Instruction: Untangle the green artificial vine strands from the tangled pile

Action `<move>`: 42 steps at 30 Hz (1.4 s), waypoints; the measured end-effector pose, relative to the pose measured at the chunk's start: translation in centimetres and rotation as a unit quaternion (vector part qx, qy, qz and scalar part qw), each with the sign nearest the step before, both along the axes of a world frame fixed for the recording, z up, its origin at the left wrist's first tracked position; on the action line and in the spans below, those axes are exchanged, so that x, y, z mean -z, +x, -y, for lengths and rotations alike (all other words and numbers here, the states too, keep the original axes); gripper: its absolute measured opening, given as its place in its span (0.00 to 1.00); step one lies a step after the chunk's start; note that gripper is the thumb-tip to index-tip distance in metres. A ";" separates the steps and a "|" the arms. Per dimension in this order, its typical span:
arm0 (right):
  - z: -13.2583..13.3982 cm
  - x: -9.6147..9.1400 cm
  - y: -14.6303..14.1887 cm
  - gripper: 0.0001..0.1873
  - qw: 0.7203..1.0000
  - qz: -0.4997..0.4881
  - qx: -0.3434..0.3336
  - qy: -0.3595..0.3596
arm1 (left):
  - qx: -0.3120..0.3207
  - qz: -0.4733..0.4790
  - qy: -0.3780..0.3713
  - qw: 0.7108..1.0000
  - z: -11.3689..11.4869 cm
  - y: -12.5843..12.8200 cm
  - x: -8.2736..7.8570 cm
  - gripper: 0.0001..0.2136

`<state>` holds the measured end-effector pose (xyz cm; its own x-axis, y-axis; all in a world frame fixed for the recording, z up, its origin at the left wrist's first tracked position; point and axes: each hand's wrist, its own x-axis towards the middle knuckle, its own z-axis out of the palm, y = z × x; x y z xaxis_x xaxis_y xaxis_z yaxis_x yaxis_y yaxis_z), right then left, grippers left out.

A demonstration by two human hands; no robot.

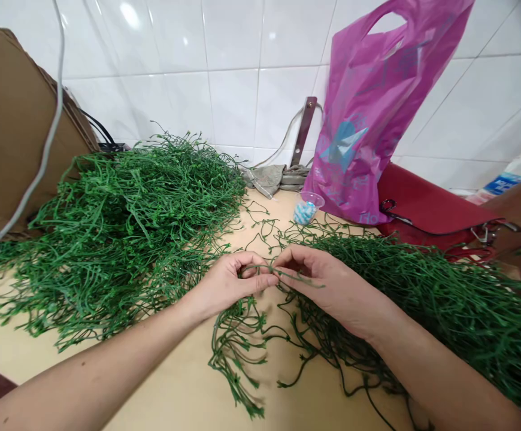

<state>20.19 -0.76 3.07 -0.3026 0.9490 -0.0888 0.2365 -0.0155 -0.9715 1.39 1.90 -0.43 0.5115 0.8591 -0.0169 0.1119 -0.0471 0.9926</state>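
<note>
Near the middle of the table, my left hand point(238, 278) and my right hand point(317, 275) meet fingertip to fingertip. Both pinch thin green plastic stems point(260, 268), and one stem end pokes out across my right fingers. Below my left hand hangs or lies a small bunch of green sprigs point(236, 353) with forked tips; whether it joins the pinched stems is hidden. A large heap of bright green sprigs point(139, 215) lies to the left. Darker green stems point(444, 299) are piled on the right, partly under my right forearm.
A small clear cup point(305, 209) with blue-and-white pieces stands behind my hands. Beyond it are a purple plastic bag point(368, 120), a red bag point(431, 203) and grey cloth gloves point(272, 179). A cardboard box point(13, 131) and white cable point(47, 143) are at left.
</note>
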 end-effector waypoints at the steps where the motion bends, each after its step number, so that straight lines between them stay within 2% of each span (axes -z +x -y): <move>1: 0.0 -0.1 0.0 0.15 1.000 0.015 0.000 0.009 | -0.001 -0.004 0.002 1.000 0.0 0.0 0.0 0.18; 6: 0.2 -0.4 -0.1 0.12 1.000 0.003 -0.013 0.001 | -0.011 0.011 -0.027 1.000 0.1 0.0 -0.3 0.18; 10: 0.2 0.1 -0.4 0.09 0.999 0.030 -0.004 0.036 | -0.027 0.000 -0.031 0.999 0.1 0.0 -0.2 0.20; 15: -0.1 0.2 -0.3 0.09 0.999 0.017 0.005 0.043 | -0.003 -0.015 -0.023 1.000 0.2 0.0 -0.2 0.17; 19: 0.0 -0.3 -0.1 0.06 0.992 0.080 0.011 0.094 | 0.022 0.023 0.003 0.999 0.3 -0.1 -0.5 0.13; 21: 0.3 -0.5 -0.2 0.05 0.988 0.111 -0.003 0.108 | 0.042 0.048 -0.026 0.998 0.3 -0.2 -0.4 0.11; 24: 0.5 -0.6 -0.4 0.07 0.985 0.135 -0.027 0.108 | 0.054 0.118 -0.110 0.985 0.3 -0.2 -0.1 0.08; 26: 0.5 -0.5 -0.5 0.09 0.984 0.133 -0.053 0.106 | 0.048 0.163 -0.159 0.973 0.5 0.0 -0.1 0.07; 28: 0.5 -0.3 -0.6 0.10 0.985 0.109 -0.087 0.098 | 0.040 0.172 -0.176 0.968 0.7 0.1 -0.1 0.06; 33: 0.2 0.3 -0.4 0.10 0.990 0.012 -0.132 0.047 | 0.035 0.127 -0.128 0.983 1.2 0.3 -0.4 0.05; 38: -0.1 1.0 0.2 0.11 0.989 0.021 -0.130 0.072 | 0.041 0.107 -0.084 0.990 1.3 0.1 -0.2 0.08; 42: -0.4 0.9 0.4 0.12 0.986 0.031 -0.137 0.089 | 0.039 0.098 -0.098 0.990 1.4 0.2 -0.1 0.08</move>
